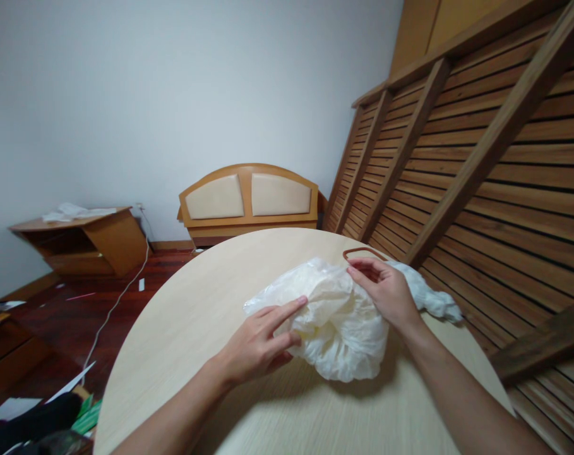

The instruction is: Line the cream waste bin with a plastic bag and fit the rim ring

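A crumpled, whitish translucent plastic bag (pixel 348 328) is bunched up over the round table, gathered into folds at its lower right. My left hand (pixel 265 335) is at the bag's left side, its index finger stretched across the film and the bag between that finger and the thumb. At the upper right edge my right hand (pixel 386 287) pinches the film between thumb and fingertips; its other fingers are curled and partly hidden. Just behind the right hand lie a brown loop-shaped handle (pixel 357 251) and a pale bunched plastic or cloth item (pixel 431 296).
The round light-wood table (pixel 182 341) fills the foreground. A slatted wooden panel (pixel 485 208) leans close on the right. Beyond the table stands a padded headboard (pixel 249 221). A low cabinet (pixel 111 243), a white cable (pixel 120 303) and loose papers are at the left.
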`<state>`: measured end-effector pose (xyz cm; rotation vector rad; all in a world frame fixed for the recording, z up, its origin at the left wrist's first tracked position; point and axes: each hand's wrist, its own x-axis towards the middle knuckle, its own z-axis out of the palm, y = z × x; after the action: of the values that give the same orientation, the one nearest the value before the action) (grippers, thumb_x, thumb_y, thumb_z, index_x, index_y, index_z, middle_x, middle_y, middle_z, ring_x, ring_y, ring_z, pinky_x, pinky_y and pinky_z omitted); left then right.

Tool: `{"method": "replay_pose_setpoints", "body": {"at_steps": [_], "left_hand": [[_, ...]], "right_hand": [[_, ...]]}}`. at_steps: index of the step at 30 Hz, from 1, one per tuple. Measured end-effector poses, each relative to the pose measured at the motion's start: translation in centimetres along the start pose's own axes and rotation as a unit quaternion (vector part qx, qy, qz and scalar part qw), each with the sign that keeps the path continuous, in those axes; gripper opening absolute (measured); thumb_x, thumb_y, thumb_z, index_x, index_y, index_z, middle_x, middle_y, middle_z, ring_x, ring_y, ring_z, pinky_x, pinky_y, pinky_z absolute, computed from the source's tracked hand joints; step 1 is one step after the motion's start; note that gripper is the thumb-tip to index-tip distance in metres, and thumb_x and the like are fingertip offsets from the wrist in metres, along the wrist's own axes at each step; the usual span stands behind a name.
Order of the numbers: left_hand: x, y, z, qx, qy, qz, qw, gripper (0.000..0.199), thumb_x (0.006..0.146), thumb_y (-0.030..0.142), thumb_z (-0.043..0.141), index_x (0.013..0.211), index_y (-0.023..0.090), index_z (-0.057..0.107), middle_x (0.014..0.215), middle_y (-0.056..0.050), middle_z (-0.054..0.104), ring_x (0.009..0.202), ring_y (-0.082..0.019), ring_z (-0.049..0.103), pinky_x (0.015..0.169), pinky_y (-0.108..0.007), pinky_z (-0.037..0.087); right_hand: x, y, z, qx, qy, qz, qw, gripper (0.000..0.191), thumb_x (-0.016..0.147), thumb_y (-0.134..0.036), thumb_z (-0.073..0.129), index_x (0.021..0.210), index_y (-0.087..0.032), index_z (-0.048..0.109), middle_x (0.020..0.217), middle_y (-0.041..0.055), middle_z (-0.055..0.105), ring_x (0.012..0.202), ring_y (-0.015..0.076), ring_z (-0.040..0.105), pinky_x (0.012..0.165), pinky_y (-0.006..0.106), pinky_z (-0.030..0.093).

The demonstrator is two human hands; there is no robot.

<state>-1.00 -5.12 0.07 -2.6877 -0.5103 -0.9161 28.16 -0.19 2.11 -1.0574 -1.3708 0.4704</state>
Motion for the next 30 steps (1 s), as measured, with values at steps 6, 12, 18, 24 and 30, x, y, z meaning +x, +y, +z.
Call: {"method": "replay_pose_setpoints", "body": {"at_steps": [6,12,18,24,30], "left_hand": [[-0.1,0.2,0.2,-0.009,0.011,-0.029,0.999,0.021,0.084,0.013,0.058,0.103,0.021,0.057,0.156,-0.021,0.043,0.123,-0.029,0.063,0.089,-0.043,0.061],[-0.1,0.1,0.2,-0.015,0.021,-0.049,0.998,0.016,0.087,0.014,0.058,0.102,0.02,0.057,0.157,-0.022,0.042,0.12,-0.03,0.065,0.087,-0.044,0.061],[0.1,0.1,0.1,-0.01,0.015,-0.027,0.999,0.016,0.088,0.014,0.055,0.102,0.02,0.057,0.153,-0.021,0.048,0.116,-0.028,0.067,0.085,-0.041,0.061],[-0.2,0.0,0.3,-0.001,0.021,-0.049,0.999,0.015,0.088,0.015,0.055,0.102,0.02,0.056,0.154,-0.022,0.046,0.114,-0.029,0.068,0.085,-0.043,0.061],[-0.2,-0.1,0.1,-0.012,0.016,-0.042,0.999,0.014,0.089,0.016,0.055,0.102,0.02,0.056,0.154,-0.022,0.046,0.117,-0.029,0.066,0.086,-0.041,0.06]], "right_hand": [[-1.1,-2.0,-0.7,-0.015,-0.068,-0.107,0.992,0.027,0.092,-0.043,0.061,0.107,-0.024,0.073,0.115,0.0077,0.073,0.108,0.0263,0.067,0.096,0.042,0.051],[-1.2,-1.8,-0.4,-0.041,-0.066,-0.088,0.993,0.019,0.084,-0.041,0.072,0.081,-0.023,0.077,0.083,0.0039,0.077,0.082,0.0228,0.071,0.082,0.036,0.055],[-0.1,-0.2,-1.1,0.0,0.012,-0.013,1.0,0.032,0.08,-0.052,0.076,0.086,-0.021,0.078,0.086,0.0069,0.078,0.081,0.0235,0.072,0.078,0.036,0.056],[-0.3,-1.1,-1.6,0.028,-0.18,0.015,0.983,0.036,0.085,-0.054,0.069,0.1,-0.023,0.079,0.095,0.0068,0.079,0.084,0.0233,0.073,0.072,0.032,0.057],[-0.2,-1.2,-1.1,0.058,-0.118,0.017,0.991,0.029,0.073,-0.049,0.082,0.081,-0.022,0.078,0.078,0.0051,0.077,0.069,0.02,0.071,0.067,0.032,0.057]]}}
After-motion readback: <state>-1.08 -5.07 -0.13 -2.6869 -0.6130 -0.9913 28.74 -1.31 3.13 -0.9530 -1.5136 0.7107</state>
